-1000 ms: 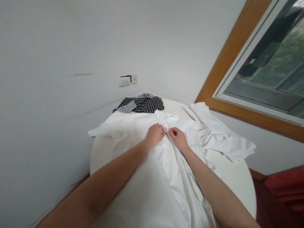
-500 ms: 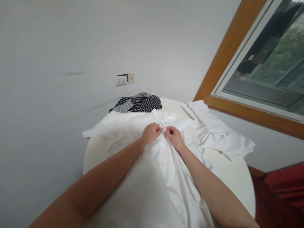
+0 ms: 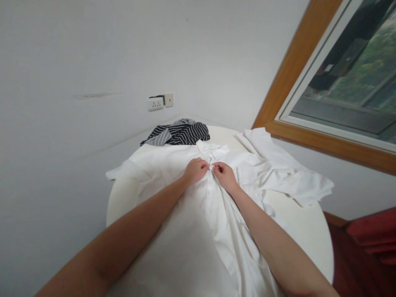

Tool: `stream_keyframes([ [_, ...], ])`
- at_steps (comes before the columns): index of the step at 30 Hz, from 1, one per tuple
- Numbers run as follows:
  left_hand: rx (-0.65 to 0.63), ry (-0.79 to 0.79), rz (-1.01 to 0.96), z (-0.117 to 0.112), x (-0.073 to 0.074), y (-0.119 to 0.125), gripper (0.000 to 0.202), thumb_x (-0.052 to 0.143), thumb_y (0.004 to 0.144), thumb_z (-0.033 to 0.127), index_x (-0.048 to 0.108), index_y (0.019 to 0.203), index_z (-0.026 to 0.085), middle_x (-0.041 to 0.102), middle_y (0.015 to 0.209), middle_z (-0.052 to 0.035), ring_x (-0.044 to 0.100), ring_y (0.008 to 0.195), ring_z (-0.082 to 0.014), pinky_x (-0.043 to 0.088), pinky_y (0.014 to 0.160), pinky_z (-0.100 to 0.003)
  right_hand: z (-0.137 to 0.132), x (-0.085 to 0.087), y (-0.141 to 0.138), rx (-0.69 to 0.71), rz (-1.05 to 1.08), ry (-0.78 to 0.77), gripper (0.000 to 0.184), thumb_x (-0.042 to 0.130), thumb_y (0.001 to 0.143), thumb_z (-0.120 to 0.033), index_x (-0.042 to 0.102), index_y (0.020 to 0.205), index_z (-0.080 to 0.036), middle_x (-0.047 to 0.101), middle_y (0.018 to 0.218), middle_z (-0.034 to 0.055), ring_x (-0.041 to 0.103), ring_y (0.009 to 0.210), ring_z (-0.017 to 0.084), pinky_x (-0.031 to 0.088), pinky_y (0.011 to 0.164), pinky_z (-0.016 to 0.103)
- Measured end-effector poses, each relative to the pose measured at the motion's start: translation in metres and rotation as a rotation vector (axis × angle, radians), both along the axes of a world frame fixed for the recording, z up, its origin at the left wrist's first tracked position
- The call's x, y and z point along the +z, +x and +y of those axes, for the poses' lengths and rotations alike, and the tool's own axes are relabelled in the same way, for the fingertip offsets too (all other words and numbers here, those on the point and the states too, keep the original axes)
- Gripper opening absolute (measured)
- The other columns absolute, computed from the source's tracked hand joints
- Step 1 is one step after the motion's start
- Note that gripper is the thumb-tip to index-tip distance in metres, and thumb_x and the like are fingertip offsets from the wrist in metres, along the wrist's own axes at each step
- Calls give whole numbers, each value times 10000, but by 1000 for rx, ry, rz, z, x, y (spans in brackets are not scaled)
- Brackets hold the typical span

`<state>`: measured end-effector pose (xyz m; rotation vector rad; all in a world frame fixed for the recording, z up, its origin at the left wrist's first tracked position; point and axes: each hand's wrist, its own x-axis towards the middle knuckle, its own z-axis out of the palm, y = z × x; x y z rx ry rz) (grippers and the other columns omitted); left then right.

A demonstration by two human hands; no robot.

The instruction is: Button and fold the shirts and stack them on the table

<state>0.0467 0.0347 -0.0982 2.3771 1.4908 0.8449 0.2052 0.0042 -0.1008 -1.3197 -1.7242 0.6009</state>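
A white button-up shirt (image 3: 198, 231) lies spread front-up over a round white table (image 3: 305, 229). My left hand (image 3: 194, 170) and my right hand (image 3: 225, 175) meet at the shirt's front opening just below the collar (image 3: 213, 150). Both hands are closed in a pinch on the shirt's front edges, fingertips almost touching. The thing pinched between the fingertips is too small to make out. My forearms lie over the shirt's body.
A black and white striped garment (image 3: 179, 134) lies bunched at the table's far edge. Another white cloth (image 3: 278, 169) lies on the right, hanging over the rim. A wall socket (image 3: 158, 102) is behind; a wood-framed window (image 3: 324, 140) and red seat (image 3: 374, 233) are right.
Both hands stay pinched together at the shirt's front near the collar. The view has shifted slightly, so hands and table sit a little higher and further left in the picture.
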Motion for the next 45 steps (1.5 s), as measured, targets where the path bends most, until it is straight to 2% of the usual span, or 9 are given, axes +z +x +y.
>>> stream_keyframes([
  [2,10,14,23,1,-2,0,228,490,866,224,668,729,188,661,779,-31,584,810,-166,441,827,-316,0,2,1,25,48,-51,251,475,793,-274,678,899,-172,673,781,25,586,670,142,476,667,254],
  [6,30,50,79,1,-7,2,249,459,873,196,681,762,177,680,833,-58,591,872,-186,427,869,-336,1,5,5,160,279,-297,220,502,799,-320,643,899,-183,634,726,4,547,537,110,481,538,237],
  [10,43,78,119,-1,-9,2,261,443,875,200,689,789,185,676,845,-63,585,889,-191,421,874,-336,3,7,6,229,416,-401,173,623,708,-274,619,860,-191,595,706,-25,583,566,100,507,546,222],
  [16,50,92,164,-1,-9,3,301,415,895,214,676,750,180,666,825,-78,576,867,-201,414,846,-344,3,6,0,143,390,-359,152,639,676,-272,602,798,-190,552,666,-38,581,533,101,477,468,205],
  [22,49,114,165,0,-10,5,357,403,934,297,682,746,175,669,817,-90,579,870,-206,399,848,-346,4,3,-2,104,289,-295,128,600,690,-264,608,798,-194,587,696,-25,583,533,115,475,481,229],
  [29,75,90,150,1,-10,5,337,422,922,307,694,765,184,675,825,-81,584,876,-206,399,840,-343,-5,8,-15,-139,-86,-176,159,539,727,-205,664,824,-208,662,694,-3,593,603,137,429,582,238],
  [32,88,89,167,0,-10,4,346,415,923,303,692,756,181,673,822,-86,589,871,-207,403,830,-342,-9,11,-20,-195,-158,-130,185,519,749,-193,679,838,-215,678,741,10,598,662,147,409,602,242],
  [41,101,75,262,-4,-4,4,340,374,927,259,689,851,158,680,909,-98,591,902,-216,414,847,-347,-6,6,-19,-173,-214,-28,149,577,728,-181,654,855,-199,624,839,5,559,691,123,426,660,231],
  [45,134,72,295,-4,-3,5,379,331,953,282,675,867,146,677,938,-110,592,924,-220,416,863,-352,-4,6,-11,-83,-190,-31,102,596,758,-213,630,850,-185,618,798,1,561,652,113,429,656,227],
])
